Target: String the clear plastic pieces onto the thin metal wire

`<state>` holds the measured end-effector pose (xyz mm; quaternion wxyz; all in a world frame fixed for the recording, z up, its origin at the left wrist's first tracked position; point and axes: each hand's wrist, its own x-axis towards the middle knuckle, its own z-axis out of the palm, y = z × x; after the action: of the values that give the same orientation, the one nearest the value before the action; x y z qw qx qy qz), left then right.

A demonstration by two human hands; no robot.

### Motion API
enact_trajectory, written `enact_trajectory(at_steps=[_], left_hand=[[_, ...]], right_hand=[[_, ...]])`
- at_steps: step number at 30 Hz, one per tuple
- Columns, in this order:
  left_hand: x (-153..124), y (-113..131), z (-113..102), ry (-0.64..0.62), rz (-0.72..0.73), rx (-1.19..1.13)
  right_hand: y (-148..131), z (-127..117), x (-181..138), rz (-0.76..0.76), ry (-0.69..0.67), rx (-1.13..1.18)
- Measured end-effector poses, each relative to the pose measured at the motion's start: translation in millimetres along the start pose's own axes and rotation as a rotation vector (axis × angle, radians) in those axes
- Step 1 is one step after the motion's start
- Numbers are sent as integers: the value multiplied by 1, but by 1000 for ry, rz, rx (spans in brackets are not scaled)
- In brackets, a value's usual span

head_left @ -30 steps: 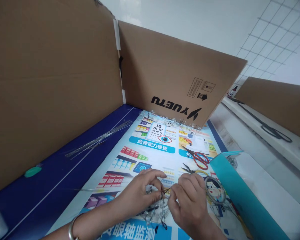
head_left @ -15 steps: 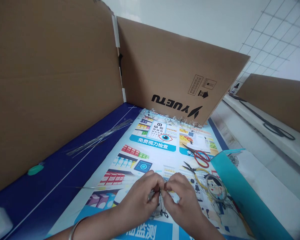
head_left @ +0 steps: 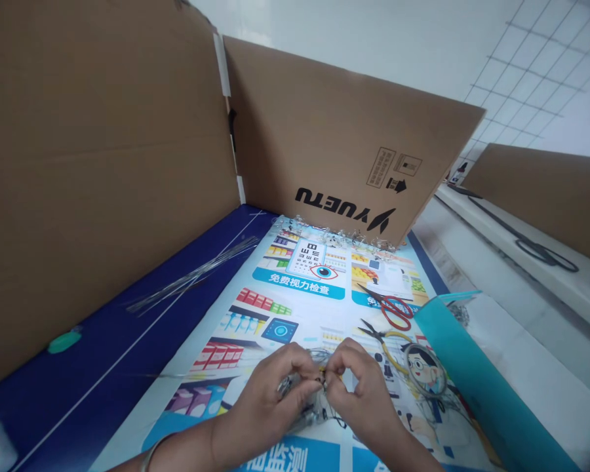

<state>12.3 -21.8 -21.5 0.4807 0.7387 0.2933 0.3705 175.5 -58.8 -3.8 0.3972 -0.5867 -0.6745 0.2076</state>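
Note:
My left hand (head_left: pixel 275 396) and my right hand (head_left: pixel 358 393) meet low in the middle, fingertips pinched together and nearly touching. Between them is thin wire (head_left: pixel 319 356), its fine loops showing just above the fingers. Clear and dark bits (head_left: pixel 330 416) dangle below the grip, and their exact shape is too small to make out. To the right of my right hand lie yellow-handled scissors (head_left: pixel 391 341) with open blades. Beside these is a coil of wire (head_left: pixel 425 372). Red-handled scissors (head_left: pixel 396 313) rest farther back.
A bundle of straight wires (head_left: pixel 191 275) lies on the blue surface at left, near a green piece (head_left: pixel 65 342). Small clear wire pieces (head_left: pixel 344 237) line the foot of the cardboard panel (head_left: pixel 344 131). A teal folder (head_left: pixel 491 373) borders the right side.
My fingertips have shifted slightly lower, and more wire loops show above them. The left fingers look a little straighter. The view has moved slightly.

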Motion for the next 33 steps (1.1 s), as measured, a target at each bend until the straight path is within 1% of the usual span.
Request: enact_trajectory(at_steps=[3,7,10,13,16,20,25,28,30,33], left_hand=[[0,-6,-3,31,-35,-85],[3,-12,-6,28,-11,-140],[6,-12,-6,-12,-6,-157],[7,-9,-6,-47,-6,-170],[7,-6,-7,-39,-39,-207],[8,-2,-11,-4,-96,-292],[14,1,-17,97,-165,-456],[15,2,-15,102,-186,-510],[14,3,-11,82,-180,-468],[9,3,-5,70,-155,-339]], right_hand=[[-2,-2,0,-33,-55,100],[-6,0,-3,-22,-72,172],[-6,3,-4,77,-57,130],[-4,5,-3,101,-135,96],[-4,4,-1,88,-223,80],[-7,2,-1,141,-253,72],[-8,5,-3,113,-237,144],[-7,8,-5,127,-214,137],[-6,10,-6,137,-185,134],[-3,12,-8,129,-131,151]])
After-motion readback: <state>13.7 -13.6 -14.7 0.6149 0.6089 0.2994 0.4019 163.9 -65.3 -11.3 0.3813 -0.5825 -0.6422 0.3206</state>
